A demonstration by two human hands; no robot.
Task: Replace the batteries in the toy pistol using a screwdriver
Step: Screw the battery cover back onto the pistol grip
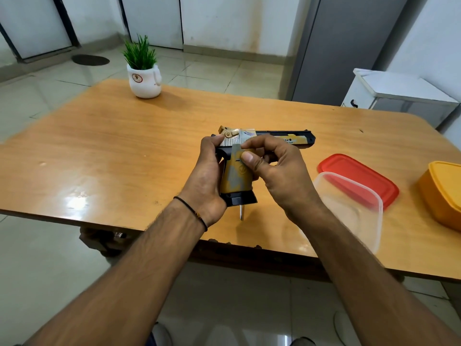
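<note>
Toy pistol [237,181] held above the worktop [124,136].
Left grip [207,176] clamped round its handle; right grip [282,176] pinches the handle's grey panel [235,149].

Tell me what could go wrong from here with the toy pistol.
1. The right hand pinches a small cover on the toy pistol gripped by the left hand; it may slip and drop.
2. The screwdriver tip pokes out beneath, near the table edge; it could fall.

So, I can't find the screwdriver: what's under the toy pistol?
A thin metal shaft shows below the grip of the toy pistol; its other end is covered by it.
</note>
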